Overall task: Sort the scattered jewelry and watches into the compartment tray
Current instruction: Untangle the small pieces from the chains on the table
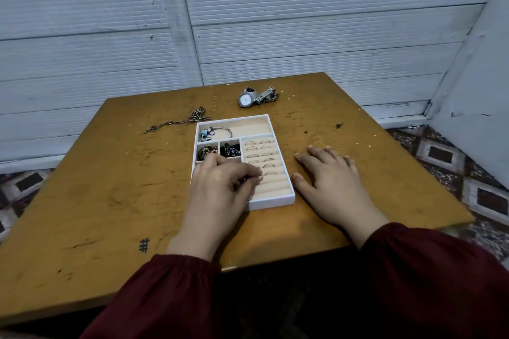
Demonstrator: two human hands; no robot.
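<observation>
A white compartment tray (pixel 286 195) sits mid-table. Its back section holds a charm bracelet (pixel 216 131); two small sections hold dark jewelry (pixel 230 149); the right ring rolls carry several rings (pixel 260 155). My left hand (pixel 220 187) lies over the tray's front left, fingertips pinched at the ring rolls on something small that I cannot make out. My right hand (pixel 330 181) rests flat on the table beside the tray's right wall, fingers apart. A silver watch (pixel 256 96), a chain necklace (pixel 181 120) and two loose rings (pixel 214 109) lie on the table behind the tray.
The worn brown table (pixel 110 187) stands against a white panelled wall (pixel 248 22). Patterned floor shows at both sides. Its right front corner (pixel 468 219) lies close to my right forearm.
</observation>
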